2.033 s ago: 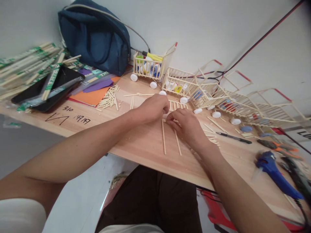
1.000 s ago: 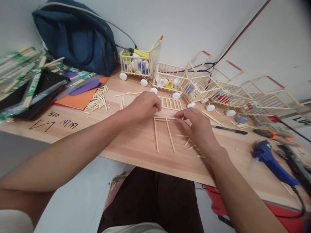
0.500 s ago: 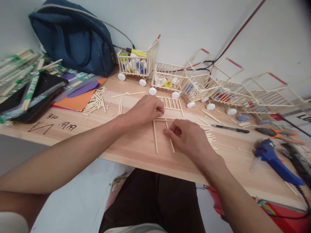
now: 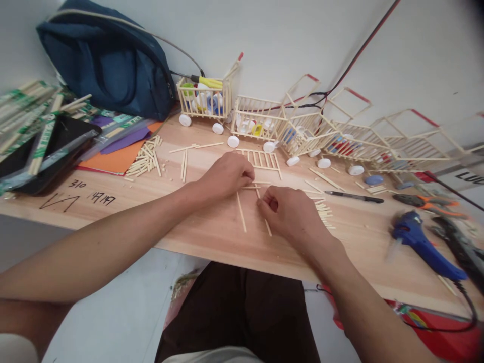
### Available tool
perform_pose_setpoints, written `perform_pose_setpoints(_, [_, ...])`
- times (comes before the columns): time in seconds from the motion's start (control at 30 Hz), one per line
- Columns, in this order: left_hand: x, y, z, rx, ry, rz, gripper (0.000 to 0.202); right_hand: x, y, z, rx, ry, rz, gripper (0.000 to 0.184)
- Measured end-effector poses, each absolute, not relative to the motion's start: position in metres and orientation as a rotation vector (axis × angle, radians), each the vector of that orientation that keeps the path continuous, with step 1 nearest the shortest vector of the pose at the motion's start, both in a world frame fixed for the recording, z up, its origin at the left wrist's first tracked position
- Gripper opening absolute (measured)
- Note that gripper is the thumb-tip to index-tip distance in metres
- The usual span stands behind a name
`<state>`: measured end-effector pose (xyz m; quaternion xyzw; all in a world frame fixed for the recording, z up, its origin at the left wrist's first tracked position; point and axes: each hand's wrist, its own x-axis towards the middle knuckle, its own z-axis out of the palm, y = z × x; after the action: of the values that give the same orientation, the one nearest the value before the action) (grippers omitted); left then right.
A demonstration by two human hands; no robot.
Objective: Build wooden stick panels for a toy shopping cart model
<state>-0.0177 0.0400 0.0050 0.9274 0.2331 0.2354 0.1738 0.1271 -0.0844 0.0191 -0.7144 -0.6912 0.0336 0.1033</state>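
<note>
My left hand point(image 4: 231, 174) is closed, its fingertips pressed down at the upper left corner of a few thin wooden sticks on the table. From under it a left wooden stick point(image 4: 241, 214) runs toward me, and a short crosspiece point(image 4: 260, 182) extends to the right. My right hand point(image 4: 289, 209) pinches the right wooden stick point(image 4: 267, 224) near its upper part, thumb and forefinger together. The two long sticks lie roughly side by side. Just behind them rests a ladder-like stick frame point(image 4: 262, 160). My fingers hide the exact joints.
Several stick-built carts point(image 4: 206, 98) with white wheels line the wall. A blue glue gun point(image 4: 423, 242), a black pen point(image 4: 354, 196) and pliers point(image 4: 431, 202) lie right. Cut sticks point(image 4: 145, 157), coloured paper point(image 4: 109, 162) and a blue bag point(image 4: 109, 60) are left. The table edge point(image 4: 212, 256) is near me.
The view has shifted slightly. My right thumb and forefinger have come closer together on the right stick, and the left stick's near end has tilted a little. My left hand stays at the corner.
</note>
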Motion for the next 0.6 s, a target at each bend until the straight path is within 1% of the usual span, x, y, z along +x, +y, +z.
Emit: perform_pose_setpoints(0.6, [-0.019, 0.039, 0.005, 2.658, 0.659, 0.682, 0.019, 0.138, -0.084, 0.016, -2.037, -2.061, 0.108, 0.019])
